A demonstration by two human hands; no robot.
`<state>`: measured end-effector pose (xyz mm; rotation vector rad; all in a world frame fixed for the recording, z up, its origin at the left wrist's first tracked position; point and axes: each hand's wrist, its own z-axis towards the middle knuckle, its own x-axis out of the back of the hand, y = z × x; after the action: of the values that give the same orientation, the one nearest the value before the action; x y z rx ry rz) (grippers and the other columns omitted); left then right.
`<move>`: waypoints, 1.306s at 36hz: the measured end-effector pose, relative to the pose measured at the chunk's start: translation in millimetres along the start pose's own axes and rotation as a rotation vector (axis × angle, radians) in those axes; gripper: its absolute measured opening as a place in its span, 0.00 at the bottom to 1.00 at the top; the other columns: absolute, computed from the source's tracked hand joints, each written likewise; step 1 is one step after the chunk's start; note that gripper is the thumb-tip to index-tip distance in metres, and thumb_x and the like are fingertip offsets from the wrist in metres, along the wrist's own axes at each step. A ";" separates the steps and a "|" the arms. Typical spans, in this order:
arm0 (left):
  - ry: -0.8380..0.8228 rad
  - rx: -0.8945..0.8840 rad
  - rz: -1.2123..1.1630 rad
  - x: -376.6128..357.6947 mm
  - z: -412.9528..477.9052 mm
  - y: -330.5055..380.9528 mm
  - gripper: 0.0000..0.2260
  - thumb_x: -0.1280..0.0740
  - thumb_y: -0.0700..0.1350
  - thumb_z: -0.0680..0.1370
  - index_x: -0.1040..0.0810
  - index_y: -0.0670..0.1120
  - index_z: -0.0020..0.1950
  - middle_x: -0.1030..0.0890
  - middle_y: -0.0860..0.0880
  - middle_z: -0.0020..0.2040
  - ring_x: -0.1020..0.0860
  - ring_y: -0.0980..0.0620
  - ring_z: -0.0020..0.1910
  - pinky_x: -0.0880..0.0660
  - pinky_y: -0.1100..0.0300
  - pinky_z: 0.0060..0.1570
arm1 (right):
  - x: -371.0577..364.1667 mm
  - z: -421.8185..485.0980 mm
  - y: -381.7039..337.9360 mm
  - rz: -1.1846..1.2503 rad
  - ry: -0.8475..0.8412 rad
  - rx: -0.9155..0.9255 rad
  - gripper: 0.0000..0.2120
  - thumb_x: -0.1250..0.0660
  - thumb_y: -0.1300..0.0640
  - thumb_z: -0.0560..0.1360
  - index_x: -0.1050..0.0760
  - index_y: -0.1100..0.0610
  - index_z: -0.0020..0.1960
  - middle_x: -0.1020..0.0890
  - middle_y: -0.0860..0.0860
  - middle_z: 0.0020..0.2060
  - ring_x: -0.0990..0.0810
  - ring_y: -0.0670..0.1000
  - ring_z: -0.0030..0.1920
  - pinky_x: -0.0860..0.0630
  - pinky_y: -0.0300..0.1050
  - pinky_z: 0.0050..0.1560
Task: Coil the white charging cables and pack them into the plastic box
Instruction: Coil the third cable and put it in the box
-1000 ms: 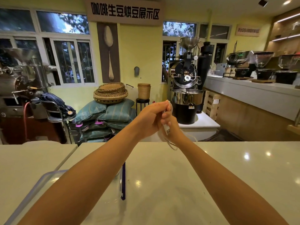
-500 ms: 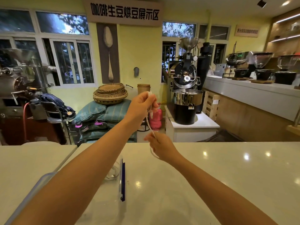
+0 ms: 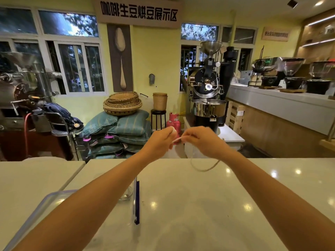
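**White cable stretched between two raised hands above a glossy counter**

Both bare forearms reach out over a smooth, pale counter (image 3: 199, 205) that mirrors the ceiling lights as small round glints. The left hand (image 3: 159, 142) is curled, its fingers pinching a small rounded white end of the charging cable (image 3: 176, 139). A short taut run of thin white cord bridges the gap to the right hand (image 3: 203, 140), whose fingers are pressed together around it. Below the right hand the cord droops in a soft, blurred loop just above the counter's far edge. The clear plastic box (image 3: 135, 196), with a thin glassy wall and a dark blue clip, sits on the counter under the left forearm; a coiled white cable (image 3: 126, 194) lies inside it.
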<state>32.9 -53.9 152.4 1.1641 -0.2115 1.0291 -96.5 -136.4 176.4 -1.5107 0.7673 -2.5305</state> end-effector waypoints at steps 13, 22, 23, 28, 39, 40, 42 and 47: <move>-0.325 0.115 -0.887 5.6 -20.4 21.9 0.15 0.50 0.41 0.80 0.30 0.43 0.37 0.31 0.52 0.24 0.32 0.56 0.25 0.30 0.63 0.33 | 16.4 19.8 28.5 0.283 0.192 0.059 0.05 0.31 0.62 0.71 0.20 0.65 0.42 0.24 0.48 0.31 0.27 0.43 0.33 0.27 0.25 0.34; -0.401 0.071 -1.057 3.7 -20.1 41.4 0.13 0.47 0.40 0.79 0.29 0.42 0.38 0.29 0.53 0.25 0.31 0.57 0.24 0.26 0.65 0.33 | -19.2 16.5 36.8 1.093 0.152 0.017 0.08 0.27 0.48 0.61 0.18 0.52 0.33 0.18 0.46 0.25 0.21 0.43 0.27 0.24 0.34 0.31; -0.393 0.070 -1.054 3.8 -19.3 42.6 0.14 0.49 0.40 0.80 0.29 0.42 0.38 0.29 0.53 0.25 0.30 0.57 0.24 0.26 0.65 0.33 | -24.0 16.3 36.0 1.150 0.159 0.004 0.05 0.30 0.54 0.67 0.19 0.54 0.35 0.19 0.47 0.24 0.21 0.43 0.25 0.24 0.34 0.28; -0.316 0.028 -1.062 6.5 -13.2 49.2 0.15 0.49 0.42 0.80 0.28 0.42 0.39 0.28 0.52 0.26 0.29 0.56 0.25 0.26 0.63 0.35 | -57.8 10.7 26.5 1.282 0.190 -0.221 0.16 0.46 0.67 0.78 0.30 0.56 0.34 0.26 0.46 0.20 0.31 0.41 0.21 0.33 0.32 0.22; -0.002 0.023 -0.779 5.6 5.2 38.4 0.13 0.46 0.41 0.81 0.29 0.44 0.38 0.23 0.52 0.27 0.27 0.59 0.24 0.27 0.61 0.37 | -94.1 -4.8 -12.6 0.622 -0.192 -0.384 0.08 0.44 0.57 0.80 0.32 0.55 0.43 0.31 0.51 0.28 0.36 0.45 0.26 0.39 0.37 0.26; 0.047 0.008 -0.673 6.6 5.4 35.1 0.12 0.46 0.41 0.81 0.29 0.45 0.38 0.23 0.51 0.29 0.27 0.60 0.25 0.27 0.63 0.36 | -91.0 -6.0 -13.5 0.552 -0.227 -0.380 0.06 0.44 0.56 0.80 0.32 0.56 0.45 0.31 0.50 0.28 0.36 0.46 0.26 0.39 0.37 0.26; 0.124 -0.024 -0.472 9.4 5.9 27.4 0.11 0.45 0.40 0.80 0.30 0.47 0.39 0.23 0.50 0.32 0.26 0.61 0.26 0.27 0.67 0.36 | -82.2 -10.2 -14.6 0.450 -0.285 -0.340 0.06 0.45 0.55 0.80 0.34 0.57 0.47 0.31 0.50 0.29 0.36 0.46 0.27 0.38 0.35 0.25; 0.161 -0.066 -0.235 15.0 8.7 8.3 0.09 0.43 0.39 0.79 0.31 0.46 0.39 0.22 0.50 0.34 0.25 0.65 0.28 0.27 0.73 0.34 | -60.5 -17.9 -19.1 0.219 -0.306 -0.153 0.15 0.46 0.55 0.80 0.26 0.64 0.55 0.31 0.46 0.32 0.33 0.42 0.32 0.35 0.32 0.33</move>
<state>38.0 -52.6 171.0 1.0140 0.0189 0.8961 -78.0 -93.3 130.2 -1.6996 1.0297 -2.0631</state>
